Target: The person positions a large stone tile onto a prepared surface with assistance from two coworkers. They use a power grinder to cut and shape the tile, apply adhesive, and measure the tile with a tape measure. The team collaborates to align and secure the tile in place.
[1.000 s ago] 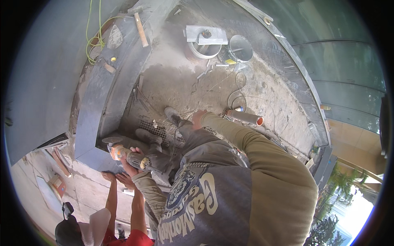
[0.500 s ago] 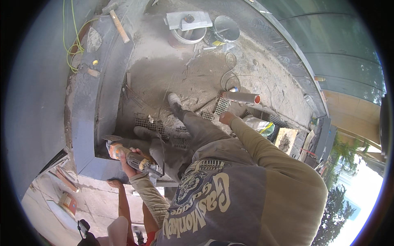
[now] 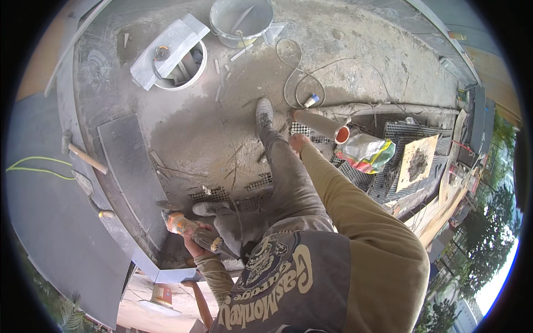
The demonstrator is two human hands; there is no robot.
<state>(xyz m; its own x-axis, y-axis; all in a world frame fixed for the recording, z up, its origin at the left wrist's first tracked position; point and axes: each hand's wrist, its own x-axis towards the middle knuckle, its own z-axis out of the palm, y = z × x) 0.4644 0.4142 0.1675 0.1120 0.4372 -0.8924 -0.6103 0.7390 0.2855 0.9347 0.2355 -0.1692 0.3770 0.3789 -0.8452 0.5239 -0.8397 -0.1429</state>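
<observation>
My left hand (image 3: 195,244) is wrapped round the body of an orange and grey angle grinder (image 3: 179,224). The grinder's disc (image 3: 169,205) is beside the lower edge of a dark grey stone slab (image 3: 133,172); whether they touch I cannot tell. My right hand (image 3: 300,143), arm stretched forward, is closed low down by the end of a grey tube with a red-orange inside (image 3: 321,123). What its fingers hold, if anything, is hidden. Black plastic grid pieces (image 3: 300,129) lie just beyond that hand.
A white bucket (image 3: 204,64) holds tools, with grey slabs across its top. Beyond stands a grey bucket (image 3: 214,28). A cord with a blue plug (image 3: 312,100) loops over the floor. Right: a sack (image 3: 363,152), a mortar-smeared board (image 3: 408,177). Left: a hammer (image 3: 89,158). Another person's arm (image 3: 202,305) shows below.
The view has swung round, so the buckets and slab appear larger and shifted. My left hand keeps hold of the grinder; my right hand stays closed near the tube. Less of the other person shows.
</observation>
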